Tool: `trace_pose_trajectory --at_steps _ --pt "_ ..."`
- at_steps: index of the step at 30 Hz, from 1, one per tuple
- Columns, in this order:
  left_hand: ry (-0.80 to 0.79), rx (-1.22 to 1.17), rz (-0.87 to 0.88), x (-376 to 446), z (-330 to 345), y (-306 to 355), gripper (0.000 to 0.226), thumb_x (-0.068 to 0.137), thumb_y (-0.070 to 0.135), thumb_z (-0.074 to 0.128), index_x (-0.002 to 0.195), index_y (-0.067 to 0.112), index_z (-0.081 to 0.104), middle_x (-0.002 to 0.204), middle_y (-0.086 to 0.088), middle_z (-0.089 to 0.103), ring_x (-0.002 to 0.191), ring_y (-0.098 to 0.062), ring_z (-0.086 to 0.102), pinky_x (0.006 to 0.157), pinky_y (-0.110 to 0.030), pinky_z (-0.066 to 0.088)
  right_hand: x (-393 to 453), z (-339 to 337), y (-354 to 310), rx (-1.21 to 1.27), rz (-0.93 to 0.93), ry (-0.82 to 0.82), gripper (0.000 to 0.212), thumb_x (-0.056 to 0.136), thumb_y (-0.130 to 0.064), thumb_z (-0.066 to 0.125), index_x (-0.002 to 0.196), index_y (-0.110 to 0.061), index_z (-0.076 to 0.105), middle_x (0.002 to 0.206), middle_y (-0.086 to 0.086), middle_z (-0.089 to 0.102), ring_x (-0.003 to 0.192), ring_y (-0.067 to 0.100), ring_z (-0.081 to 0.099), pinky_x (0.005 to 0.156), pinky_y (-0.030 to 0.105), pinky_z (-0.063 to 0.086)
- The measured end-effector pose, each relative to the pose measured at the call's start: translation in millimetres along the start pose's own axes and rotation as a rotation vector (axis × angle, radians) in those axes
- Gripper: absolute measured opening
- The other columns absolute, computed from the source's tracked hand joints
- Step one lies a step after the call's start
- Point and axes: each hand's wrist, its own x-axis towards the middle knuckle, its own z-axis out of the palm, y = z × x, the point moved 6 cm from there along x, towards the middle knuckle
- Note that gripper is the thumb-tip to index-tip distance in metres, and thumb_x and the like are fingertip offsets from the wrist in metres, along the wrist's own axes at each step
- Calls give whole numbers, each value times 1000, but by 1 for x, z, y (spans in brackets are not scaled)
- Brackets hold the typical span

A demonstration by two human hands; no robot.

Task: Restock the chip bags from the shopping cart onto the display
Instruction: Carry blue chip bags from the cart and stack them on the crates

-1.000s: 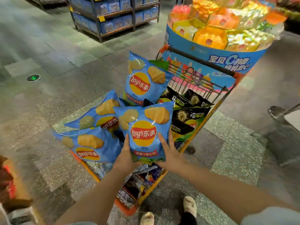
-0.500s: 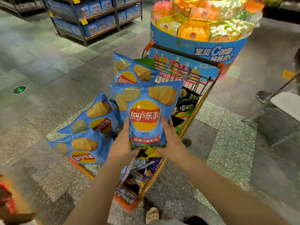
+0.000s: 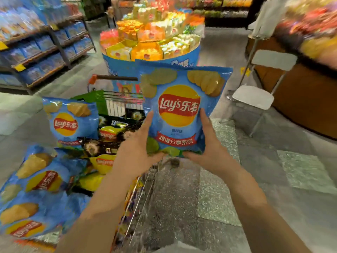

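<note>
Blue and glossy, the chip bag (image 3: 179,108) stood upright in the air between both hands, clear of the shopping cart (image 3: 116,99) and off to its right side, in front of the round blue display (image 3: 151,42). Half a second before it had hung over the cart's middle, level with the bags inside; it had since been lifted higher and carried right. The left hand (image 3: 135,152) gripped its lower left edge, fingers curled behind and thumb on the front, and the right hand (image 3: 212,148) gripped the lower right corner the same way, as in the earlier frames. Three more blue bags stayed in the cart: one upright bag (image 3: 70,121) at its far end and two leaning bags (image 3: 38,194) over its left rim. A white folding chair (image 3: 255,94) had come closer at the right.
</note>
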Motion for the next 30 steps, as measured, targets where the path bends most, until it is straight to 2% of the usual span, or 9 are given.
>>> trace_pose_trajectory --at_steps 3,5,8,10,16,19,21,25,30 --pt "-67 -41 116 14 29 67 109 73 44 76 132 51 -15 129 -9 59 98 -32 63 72 -37 51 -36 -66 7 -14 48 88 113 78 -9 77 138 -56 -7 159 -14 -4 145 11 17 106 48 41" --pt "-98 -74 210 19 53 114 105 73 43 75 134 48 -10 136 -10 53 102 -34 62 75 -41 53 -66 -110 11 -72 72 153 113 77 -10 76 136 -55 -9 159 -14 -4 144 10 21 106 43 42" --pt "-217 -79 281 24 97 177 106 74 48 74 128 56 -17 139 -6 50 108 -33 59 81 -43 52 -116 -169 25 -114 123 251 111 79 -16 75 138 -54 -11 159 -15 -5 144 9 19 106 35 42" --pt "-272 -84 335 24 127 218 106 74 49 74 126 58 -18 142 -3 48 112 -32 58 83 -42 50 -150 -204 37 -110 144 318 113 80 -16 76 142 -54 -11 159 -13 -5 146 13 15 106 44 42" --pt "-411 -216 507 15 213 340 107 72 46 77 124 62 -15 149 1 38 118 -30 55 85 -39 48 -254 -299 62 -178 248 531 112 73 -48 73 150 -42 -8 160 -5 -3 146 19 18 100 48 48" --pt "-482 -271 612 0 252 400 112 68 51 78 123 73 -16 150 4 37 115 -30 57 85 -44 52 -311 -340 67 -158 311 629 109 78 -36 75 151 -35 -5 160 -4 -1 144 21 24 96 45 51" --pt "-542 -311 700 -9 276 437 113 62 61 76 131 68 -12 149 4 38 116 -29 57 86 -46 52 -345 -361 70 -152 381 698 111 74 -33 74 150 -38 -5 160 -5 -1 144 19 25 98 42 50" --pt "-656 -281 810 -23 322 505 111 67 48 79 127 67 -13 140 3 49 112 -30 59 85 -40 48 -407 -392 82 -92 477 894 113 78 -3 75 148 -44 -4 159 -9 4 143 14 26 101 39 48" --pt "-758 -237 1003 -42 378 584 108 71 52 75 127 63 -17 143 0 46 115 -31 55 83 -39 46 -469 -425 98 -71 594 1122 110 79 1 72 146 -48 -1 157 -18 5 139 6 31 95 31 51"
